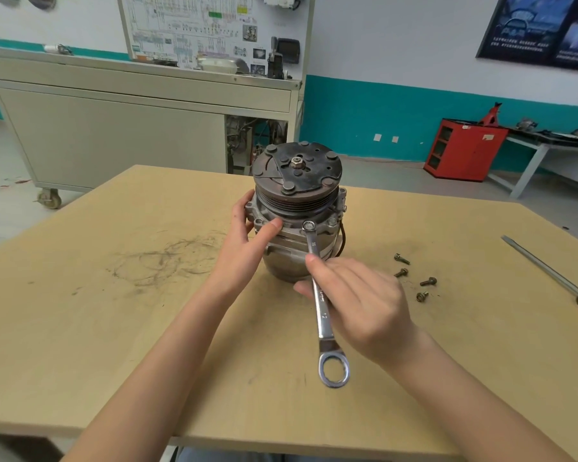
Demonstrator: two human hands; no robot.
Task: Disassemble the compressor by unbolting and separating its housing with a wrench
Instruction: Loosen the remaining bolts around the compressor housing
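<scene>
The compressor [297, 201] stands upright in the middle of the wooden table [114, 311], its dark pulley and clutch plate facing up. My left hand [247, 241] grips the left side of its housing flange, thumb on the front. A silver double-ring wrench [321, 301] has its small ring seated on a bolt [308, 225] at the front of the flange, and its large ring hangs toward me. My right hand [357, 298] holds the wrench shaft between thumb and fingers.
Several loose bolts [412, 278] lie on the table to the right of the compressor. A long screwdriver with an orange handle [554, 275] lies near the right edge. A grey wheeled cabinet [131, 128] and a red cabinet [464, 151] stand beyond the table.
</scene>
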